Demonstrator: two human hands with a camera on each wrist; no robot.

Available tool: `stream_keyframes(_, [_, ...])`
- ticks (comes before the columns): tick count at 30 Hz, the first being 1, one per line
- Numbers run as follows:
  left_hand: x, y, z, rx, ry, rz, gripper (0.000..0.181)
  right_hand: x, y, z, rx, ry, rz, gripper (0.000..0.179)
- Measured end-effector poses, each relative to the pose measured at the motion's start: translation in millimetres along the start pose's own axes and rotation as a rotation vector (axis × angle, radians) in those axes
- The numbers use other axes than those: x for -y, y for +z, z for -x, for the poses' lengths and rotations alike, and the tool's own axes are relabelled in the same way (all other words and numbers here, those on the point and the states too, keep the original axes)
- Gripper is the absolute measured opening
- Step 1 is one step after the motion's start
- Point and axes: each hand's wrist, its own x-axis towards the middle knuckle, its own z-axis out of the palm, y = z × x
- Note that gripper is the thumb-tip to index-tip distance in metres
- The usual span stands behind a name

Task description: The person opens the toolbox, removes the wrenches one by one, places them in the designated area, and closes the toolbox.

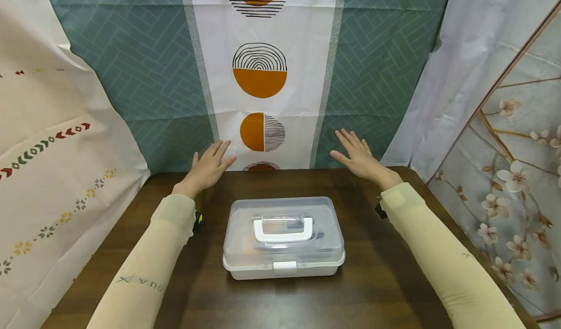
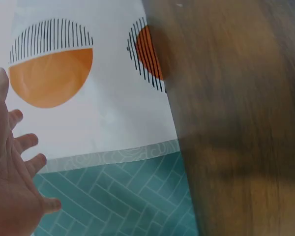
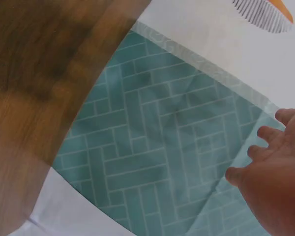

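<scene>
A closed plastic storage box (image 1: 284, 258) with a translucent lid, a white folding handle and a white front latch sits on the wooden table, between the two forearms. Dim shapes show through its lid, too blurred to name. My left hand (image 1: 206, 169) is held beyond the box on the left, fingers extended and spread, holding nothing. On the right, my right hand (image 1: 360, 156) is raised likewise with straight, spread fingers and nothing in it. Both wrist views show the left hand (image 2: 14, 162) and the right hand (image 3: 275, 172) apart from any object.
The dark brown table (image 1: 285, 302) ends at a patterned teal and white cloth (image 1: 302, 76) hanging behind it. A cream cloth (image 1: 57, 173) hangs along the left side, and a floral curtain (image 1: 504, 212) along the right. Each wrist carries a dark strapped device.
</scene>
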Motion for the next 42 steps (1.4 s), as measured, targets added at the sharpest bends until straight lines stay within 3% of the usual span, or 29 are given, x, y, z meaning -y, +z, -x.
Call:
stream_keyframes(21, [-19.7, -8.4, 20.2, -0.017, 0.082, 0.041, 0.074, 16.3, -1.2, 24.3, -0.022, -0.138, -0.075, 0.079])
stream_keyframes(33, [-32.2, -14.4, 32.5, -0.076, 0.167, 0.084, 0.072, 28.8, -1.0, 32.0, -0.034, -0.193, -0.129, 0.077])
stream_keyframes(42, [-36.9, -13.2, 40.6, -0.079, 0.21, 0.051, 0.072, 37.3, -0.2, 38.4, -0.043, -0.234, -0.164, 0.077])
